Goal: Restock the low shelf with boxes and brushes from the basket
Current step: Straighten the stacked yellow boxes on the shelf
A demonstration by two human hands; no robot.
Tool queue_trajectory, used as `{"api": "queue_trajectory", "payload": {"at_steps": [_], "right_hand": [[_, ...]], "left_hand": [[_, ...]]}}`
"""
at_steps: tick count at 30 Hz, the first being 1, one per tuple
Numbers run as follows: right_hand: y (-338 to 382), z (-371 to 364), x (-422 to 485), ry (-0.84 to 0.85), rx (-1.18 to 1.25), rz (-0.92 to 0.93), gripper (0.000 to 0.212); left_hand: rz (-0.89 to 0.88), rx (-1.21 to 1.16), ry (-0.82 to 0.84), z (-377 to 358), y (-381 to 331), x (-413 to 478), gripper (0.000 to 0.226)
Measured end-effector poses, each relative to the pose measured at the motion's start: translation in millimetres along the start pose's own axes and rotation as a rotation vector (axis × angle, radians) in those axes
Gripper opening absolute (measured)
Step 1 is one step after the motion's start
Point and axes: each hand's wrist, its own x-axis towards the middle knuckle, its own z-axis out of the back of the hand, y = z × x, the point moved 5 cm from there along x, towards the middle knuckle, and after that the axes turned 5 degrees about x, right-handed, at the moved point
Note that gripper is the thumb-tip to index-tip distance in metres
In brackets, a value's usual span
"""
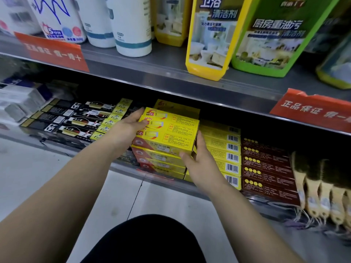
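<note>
A small bundle of yellow boxes (pixel 167 130) sits at the front of the low shelf (pixel 171 179), resting on top of a stack of like boxes (pixel 159 160), its long axis running left to right along the shelf edge and tilted slightly away. The left hand (pixel 127 126) clasps the bundle's left end, fingers (pixel 139 112) curled over the far top corner; the right hand (pixel 199 160) presses the right end, thumb on the near face and fingers up the end. Both hands are closed on it, one at each end. The bundle probably has to be slid inward to square with the stack below. Barcoded yellow boxes (pixel 224 149) lie just beside to the right, then dark red boxes (pixel 266 168) and wooden-handled brushes (pixel 322 190); black boxes (pixel 76 118) lie left. No basket is in view.
</note>
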Motion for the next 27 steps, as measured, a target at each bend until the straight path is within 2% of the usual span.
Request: {"api": "queue_trajectory", "payload": {"at_steps": [4,9,17,21,27], "right_hand": [[-3.2,-1.3,-0.9,0.003,0.011,0.010,0.077],[-10.6,2.8,-10.9,-0.024,0.019,0.007,0.074],[-3.6,-12.3,-14.6,-0.054,-0.230,-0.022,0.063],[0.4,-14.0,-13.0,-0.077,-0.204,-0.024,0.063],[-1.0,-12.6,-15.4,-0.078,-0.142,-0.034,0.064]], "left_hand": [[0.040,-0.130,0.012,-0.9,2.7,-0.6,0.052],[0.049,-0.110,-0.047,14.4,17.2,-7.2,0.050],[0.060,-0.150,-0.099,3.5,25.9,-23.6,0.044],[0.035,-0.154,-0.141,0.3,23.7,-27.7,0.043],[0.046,-0.287,-0.178,-2.6,28.0,-26.0,0.039]]}}
